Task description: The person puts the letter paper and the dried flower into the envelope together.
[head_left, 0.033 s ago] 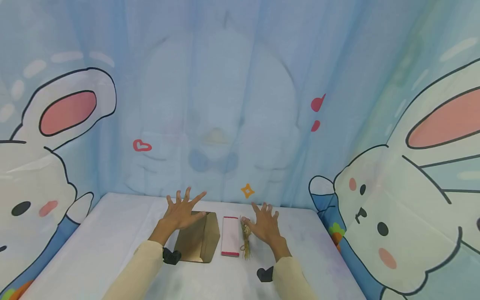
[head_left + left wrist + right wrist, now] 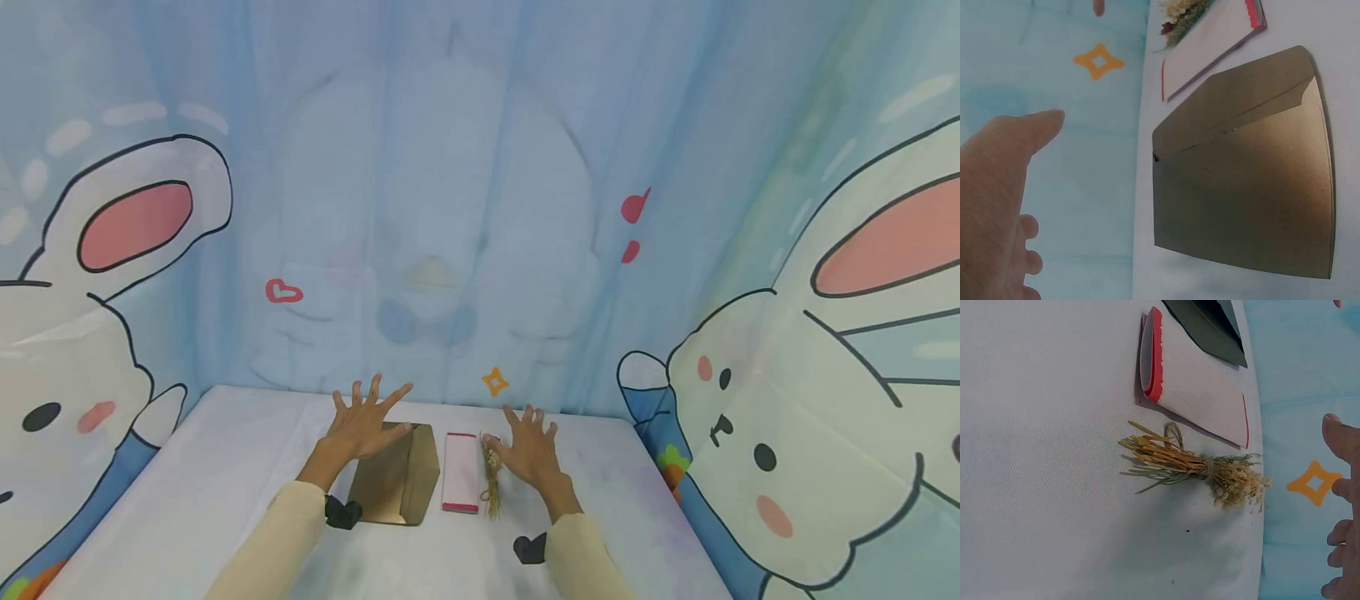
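Observation:
My left hand [image 2: 362, 430], fingers spread, hovers over the far left part of a gold-brown envelope [image 2: 386, 487]. The left wrist view shows the envelope [image 2: 1241, 194] lying flat, its flap unfolded toward the folded paper. That paper [image 2: 460, 473] is pale pink with red edges and lies in the middle; its folded layers show at one end in the right wrist view. Right of it lies a small bunch of dried flowers [image 2: 1179, 462], tied with twine. Above the flower heads is my right hand [image 2: 534, 450], fingers apart and holding nothing; its thumb overlaps the bunch in the head view.
A white cloth covers the table [image 2: 247, 467]. Behind it hangs a light blue curtain [image 2: 450, 208] printed with cartoon rabbits, which also runs along both sides. Dark wrist-worn pieces [image 2: 343, 512] show at the cuffs of the cream sleeves [image 2: 273, 533].

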The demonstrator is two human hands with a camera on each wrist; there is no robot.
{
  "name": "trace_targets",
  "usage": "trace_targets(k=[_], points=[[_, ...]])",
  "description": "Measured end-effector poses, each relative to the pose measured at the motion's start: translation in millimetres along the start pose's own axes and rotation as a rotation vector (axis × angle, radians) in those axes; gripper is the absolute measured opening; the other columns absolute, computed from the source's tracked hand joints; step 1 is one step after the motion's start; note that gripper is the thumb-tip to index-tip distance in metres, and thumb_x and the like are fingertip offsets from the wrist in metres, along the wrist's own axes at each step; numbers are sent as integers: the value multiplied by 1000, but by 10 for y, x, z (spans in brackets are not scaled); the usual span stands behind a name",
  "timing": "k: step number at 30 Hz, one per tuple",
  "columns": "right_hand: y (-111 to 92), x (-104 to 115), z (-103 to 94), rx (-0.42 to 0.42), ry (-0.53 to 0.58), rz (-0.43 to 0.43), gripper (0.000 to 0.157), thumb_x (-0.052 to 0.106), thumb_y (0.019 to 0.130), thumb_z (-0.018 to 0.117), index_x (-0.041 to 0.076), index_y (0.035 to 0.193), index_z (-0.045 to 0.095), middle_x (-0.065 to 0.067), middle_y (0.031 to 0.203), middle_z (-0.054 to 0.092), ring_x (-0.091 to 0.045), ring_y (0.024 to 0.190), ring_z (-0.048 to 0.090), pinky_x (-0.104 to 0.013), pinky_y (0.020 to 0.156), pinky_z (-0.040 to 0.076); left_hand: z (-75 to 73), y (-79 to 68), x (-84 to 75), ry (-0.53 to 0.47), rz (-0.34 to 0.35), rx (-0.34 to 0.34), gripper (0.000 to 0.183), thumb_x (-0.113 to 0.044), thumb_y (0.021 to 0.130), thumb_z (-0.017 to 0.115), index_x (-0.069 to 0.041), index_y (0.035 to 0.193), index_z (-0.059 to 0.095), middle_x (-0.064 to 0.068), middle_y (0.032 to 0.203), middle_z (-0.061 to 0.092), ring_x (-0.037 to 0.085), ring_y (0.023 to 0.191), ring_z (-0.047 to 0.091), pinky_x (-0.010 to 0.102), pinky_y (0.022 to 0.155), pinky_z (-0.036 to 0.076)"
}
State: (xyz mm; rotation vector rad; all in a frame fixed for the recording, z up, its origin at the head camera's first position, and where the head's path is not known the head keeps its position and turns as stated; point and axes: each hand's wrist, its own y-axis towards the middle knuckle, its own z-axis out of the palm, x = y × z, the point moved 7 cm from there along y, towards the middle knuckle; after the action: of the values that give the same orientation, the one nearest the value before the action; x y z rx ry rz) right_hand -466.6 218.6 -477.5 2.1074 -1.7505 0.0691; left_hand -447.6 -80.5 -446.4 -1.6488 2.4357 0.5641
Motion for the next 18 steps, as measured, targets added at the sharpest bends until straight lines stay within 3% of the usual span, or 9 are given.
trace_targets(k=[6, 10, 14, 16, 18], points=[[-9, 11, -36, -34, -2, -5, 77, 51, 103, 66, 5, 162, 50, -43, 162, 43, -64, 156, 35, -84, 123, 23, 14, -3, -10, 0, -3, 6, 72, -56, 109, 58, -29, 172, 35, 37, 177, 18, 75, 155, 21, 95, 116, 12], [-23, 28, -95, -93, -18, -1, 66, 43, 106, 67, 5, 158, 55, -35, 157, 55, -56, 149, 50, -75, 121, 36, 29, 0, -29, 1, 4, -6, 71, -53, 109, 59, -29, 171, 37, 37, 176, 20, 75, 154, 24, 95, 116, 13], [-58, 25, -192, -214, -18, 23, 49, 33, 104, 73, 4, 143, 70, -23, 126, 78, -42, 103, 77, -59, 89, 60, 70, -18, -49, -6, 10, 5, 70, -52, 109, 60, -29, 171, 38, 37, 176, 21, 75, 154, 23, 95, 115, 12], [-77, 24, -239, -282, -22, 34, 40, 30, 102, 77, 3, 131, 78, -17, 105, 83, -34, 80, 77, -52, 71, 61, 86, -33, -62, -10, 13, 11, 70, -52, 109, 60, -28, 171, 38, 38, 175, 22, 75, 154, 24, 95, 115, 13], [-83, 33, -270, -330, -13, 44, 32, 28, 100, 80, 2, 118, 83, -14, 91, 83, -30, 69, 74, -49, 64, 59, 97, -47, -73, -13, 13, 16, 70, -51, 109, 60, -28, 171, 38, 38, 175, 22, 74, 154, 25, 94, 116, 13]])
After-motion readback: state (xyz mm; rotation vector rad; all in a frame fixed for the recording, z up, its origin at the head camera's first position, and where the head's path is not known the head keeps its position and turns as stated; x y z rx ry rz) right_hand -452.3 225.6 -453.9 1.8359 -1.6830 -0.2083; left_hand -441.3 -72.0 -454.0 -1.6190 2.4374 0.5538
